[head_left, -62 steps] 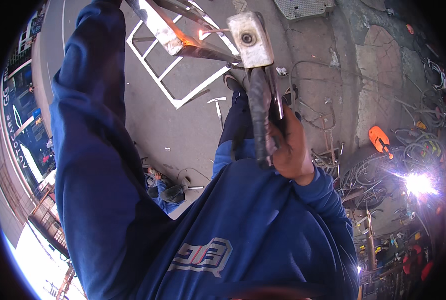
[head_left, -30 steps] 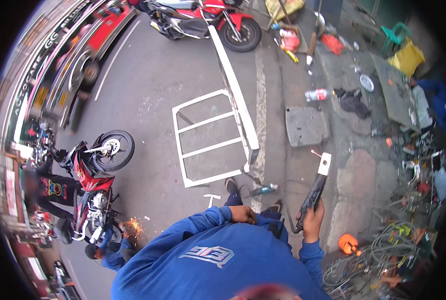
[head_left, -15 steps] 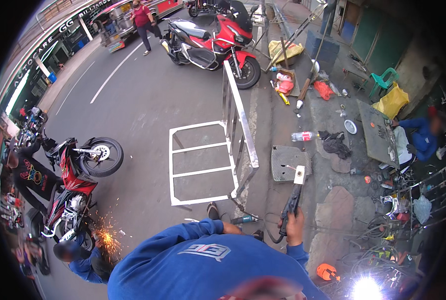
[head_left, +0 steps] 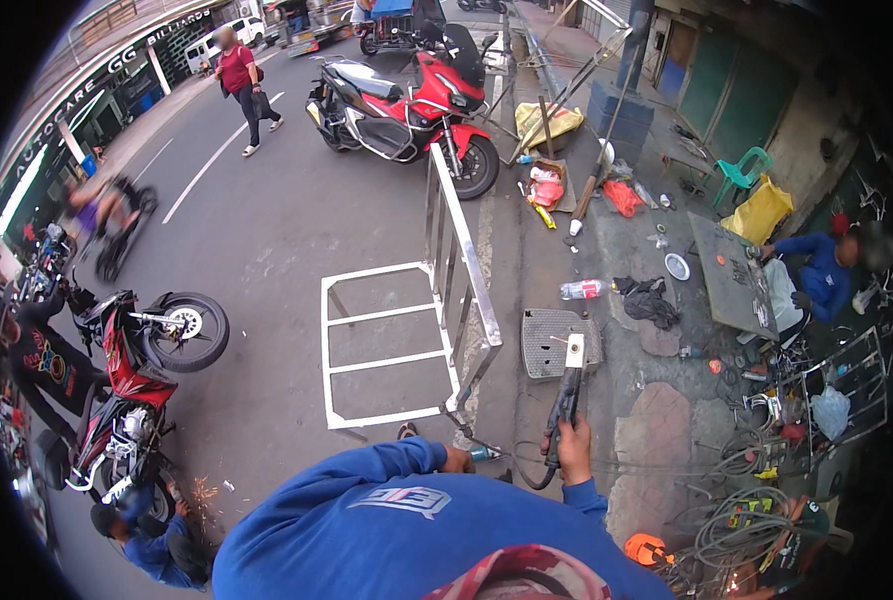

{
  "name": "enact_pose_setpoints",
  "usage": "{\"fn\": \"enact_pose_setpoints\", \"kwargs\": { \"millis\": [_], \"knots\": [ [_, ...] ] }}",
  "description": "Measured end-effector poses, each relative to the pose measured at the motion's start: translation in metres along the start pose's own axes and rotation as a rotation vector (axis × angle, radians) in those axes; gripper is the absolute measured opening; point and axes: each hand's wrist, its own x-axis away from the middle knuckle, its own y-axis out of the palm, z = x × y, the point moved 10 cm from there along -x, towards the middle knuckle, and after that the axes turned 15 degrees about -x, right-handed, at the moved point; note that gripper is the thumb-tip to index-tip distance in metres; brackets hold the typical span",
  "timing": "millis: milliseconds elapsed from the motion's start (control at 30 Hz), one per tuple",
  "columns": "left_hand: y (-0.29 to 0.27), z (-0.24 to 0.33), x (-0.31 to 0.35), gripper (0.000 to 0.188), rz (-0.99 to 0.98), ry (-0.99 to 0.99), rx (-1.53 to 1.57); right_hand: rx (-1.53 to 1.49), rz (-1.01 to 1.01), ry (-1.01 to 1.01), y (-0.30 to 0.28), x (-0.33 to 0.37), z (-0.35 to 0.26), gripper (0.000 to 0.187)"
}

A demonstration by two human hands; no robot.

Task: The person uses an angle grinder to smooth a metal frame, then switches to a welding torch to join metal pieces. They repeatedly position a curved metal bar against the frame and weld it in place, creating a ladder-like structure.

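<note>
My right hand (head_left: 574,452) is closed around a black corded tool (head_left: 563,405), which has a white rectangular block (head_left: 575,350) with a hole at its tip. A thin rod sticks out beside the block. Just past my blue sleeve, my left hand (head_left: 456,460) shows only in part, its fingers too small to make out. It is nearest to a teal power tool (head_left: 484,453), and I cannot tell whether it touches it. Ahead stands a welded metal frame: a flat white rectangle with crossbars (head_left: 388,364) joined to an upright barred side (head_left: 463,240).
A grey textured mat (head_left: 541,362), plastic bottle (head_left: 585,289) and dark cloth (head_left: 648,302) lie at right. Coiled cables (head_left: 741,530) spread at lower right. Red motorcycles (head_left: 406,110) (head_left: 146,370) stand ahead and left. A crouching person (head_left: 156,545) makes sparks; another (head_left: 821,275) sits by a board (head_left: 731,275).
My view has shifted slightly, so the frame sits further left and lower. A pedestrian walks nearer, a rider on a motorcycle appears at left, sparks have shrunk, and the bright glare at lower right has faded.
</note>
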Motion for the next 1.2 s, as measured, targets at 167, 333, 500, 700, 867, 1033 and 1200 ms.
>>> {"fn": "enact_pose_setpoints", "kwargs": {
  "millis": [167, 333, 500, 700, 867, 1033, 1200],
  "knots": [
    [-0.006, 0.012, -0.006, 0.034, 0.059, 0.06, -0.018, -0.01, -0.044, 0.022, 0.008, 0.002, 0.006, 0.018],
    [-0.01, 0.009, -0.01, 0.034, 0.096, 0.079, -0.021, -0.009, -0.054, 0.025, 0.012, 0.005, 0.0, 0.018],
    [-0.005, 0.006, -0.007, 0.034, 0.106, 0.09, -0.016, -0.01, -0.085, 0.02, 0.011, 0.0, 0.002, 0.018],
    [0.004, -0.006, -0.008, 0.034, 0.168, 0.123, -0.023, -0.024, -0.085, -0.012, 0.011, -0.001, 0.002, 0.018],
    [0.003, -0.012, -0.021, 0.034, 0.211, 0.148, -0.062, -0.027, -0.058, 0.019, 0.012, 0.001, 0.002, 0.018],
    [-0.003, -0.012, -0.03, 0.035, 0.275, 0.194, -0.095, 0.004, -0.105, 0.01, 0.016, -0.002, 0.005, 0.019],
    [0.002, -0.023, -0.031, 0.037, 0.318, 0.133, -0.125, -0.003, -0.111, 0.034, 0.017, -0.005, 0.014, 0.019]
  ]
}}
